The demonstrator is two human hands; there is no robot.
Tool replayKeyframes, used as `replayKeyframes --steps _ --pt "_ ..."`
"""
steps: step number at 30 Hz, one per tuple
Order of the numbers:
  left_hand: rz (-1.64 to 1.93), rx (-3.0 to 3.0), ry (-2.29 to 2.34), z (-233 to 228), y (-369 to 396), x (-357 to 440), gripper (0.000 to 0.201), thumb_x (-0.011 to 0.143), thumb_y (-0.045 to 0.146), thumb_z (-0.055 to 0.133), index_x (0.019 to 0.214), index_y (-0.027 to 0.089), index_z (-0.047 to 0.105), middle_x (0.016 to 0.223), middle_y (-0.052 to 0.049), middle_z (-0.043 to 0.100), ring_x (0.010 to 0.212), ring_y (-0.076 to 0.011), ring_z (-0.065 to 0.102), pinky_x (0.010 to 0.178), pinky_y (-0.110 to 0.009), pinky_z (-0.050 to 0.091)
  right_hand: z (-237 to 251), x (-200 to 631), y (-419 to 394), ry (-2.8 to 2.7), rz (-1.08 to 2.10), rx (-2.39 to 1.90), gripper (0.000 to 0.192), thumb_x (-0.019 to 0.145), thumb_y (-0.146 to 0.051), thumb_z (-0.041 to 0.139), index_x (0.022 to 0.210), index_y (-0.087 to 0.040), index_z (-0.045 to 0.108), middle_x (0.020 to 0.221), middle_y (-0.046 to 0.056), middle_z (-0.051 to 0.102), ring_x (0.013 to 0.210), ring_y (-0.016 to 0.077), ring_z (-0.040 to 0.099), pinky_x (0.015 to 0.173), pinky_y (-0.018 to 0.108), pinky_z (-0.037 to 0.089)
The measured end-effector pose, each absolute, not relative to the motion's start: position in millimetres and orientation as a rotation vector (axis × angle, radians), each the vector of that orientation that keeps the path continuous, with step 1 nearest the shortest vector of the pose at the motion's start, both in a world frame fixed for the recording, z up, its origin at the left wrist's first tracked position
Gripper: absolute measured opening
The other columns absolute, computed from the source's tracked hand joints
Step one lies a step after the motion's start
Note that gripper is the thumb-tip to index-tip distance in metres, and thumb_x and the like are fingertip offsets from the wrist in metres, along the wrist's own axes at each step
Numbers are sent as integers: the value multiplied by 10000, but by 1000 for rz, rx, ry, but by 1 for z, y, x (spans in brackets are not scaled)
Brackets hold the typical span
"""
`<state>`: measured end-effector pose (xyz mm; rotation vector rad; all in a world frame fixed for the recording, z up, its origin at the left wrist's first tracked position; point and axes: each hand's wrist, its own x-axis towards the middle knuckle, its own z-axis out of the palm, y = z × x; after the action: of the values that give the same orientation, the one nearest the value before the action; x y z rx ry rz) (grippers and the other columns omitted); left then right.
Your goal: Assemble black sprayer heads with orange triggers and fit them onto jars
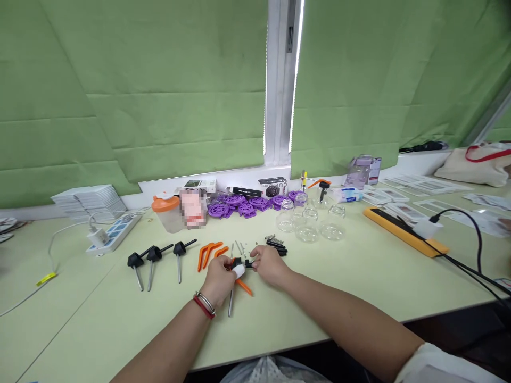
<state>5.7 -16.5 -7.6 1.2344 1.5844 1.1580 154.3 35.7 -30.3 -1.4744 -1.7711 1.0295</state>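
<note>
— What were the hands gripping?

— Both pinched one small tool. The left hand (217, 279), with a red band and bangles at the wrist, was closed around the black-headed tool (238, 264), a white-capped finger pressed to it. The right hand (268, 264) pinched the head's other end with its fingertips.

— And the surface, the room?

— A pale green table (359, 276) stood under a window covered by green blinds (159, 96). A white power strip (114, 234) lay at the left, a stack of white cards (90, 199) behind it. A yellow bar (403, 232) and black cables (475, 250) lay at the right.

— Where was the tool?

— Near the table's front middle, between the two hands, its metal rod (230, 303) pointing back toward the person and an orange handle (243, 287) jutting out beneath.

— How did it look?

— Black plastic head, thin grey shaft, orange lever. Three matching black-headed rods (157, 258) lay in a row to the left, loose orange levers (209, 251) just beside the left hand, black springs (275, 243) behind the right. Clear glass cups (309, 223) and purple wheels (239, 205) sat farther back.
</note>
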Motion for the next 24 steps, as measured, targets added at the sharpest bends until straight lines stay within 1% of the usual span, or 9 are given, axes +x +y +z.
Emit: replayKeyframes --steps 4,6,10,13,18,24 --pt "1146 1291 1623 -12 -15 5 272 543 271 776 721 133 624 678 -33 599 607 -156 534 592 -287 427 -40 155 39 -1801 1001 -1399 160 686 -39 590 779 -157 643 640 18 601 659 139 585 635 248 445" --pt "1149 1294 1627 -12 -16 6 265 552 271 765 729 134 622 686 -35 599 615 -160 540 598 -290 429 -42 158 39 -1820 983 -1370 163 689 -45 583 792 -164 622 652 11 599 648 132 576 613 241 429" --pt "1140 1255 1617 -10 -17 8 260 562 247 746 754 128 617 718 -43 606 640 -161 546 624 -292 436 -42 162 39 -1836 1000 -1356 218 699 -54 574 877 -179 596 669 -5 587 601 114 546 568 228 393" --pt "1131 1251 1627 -9 -17 8 228 589 236 719 759 129 612 729 -47 607 640 -155 538 624 -289 433 -43 162 41 -1846 1012 -1335 182 694 -52 574 825 -177 596 656 -6 571 608 115 538 574 229 385" --pt "1127 1275 1656 -13 -15 6 196 606 237 703 742 141 599 712 -40 593 624 -153 524 601 -286 420 -44 161 44 -1809 1030 -1358 195 668 -55 604 816 -182 609 654 -2 573 605 121 518 573 237 377" --pt "1137 1278 1661 -15 -13 5 194 599 236 705 728 146 593 699 -33 584 618 -151 522 590 -283 415 -40 162 43 -1839 1023 -1341 162 680 -47 566 775 -176 591 655 -3 570 605 115 518 567 232 371"
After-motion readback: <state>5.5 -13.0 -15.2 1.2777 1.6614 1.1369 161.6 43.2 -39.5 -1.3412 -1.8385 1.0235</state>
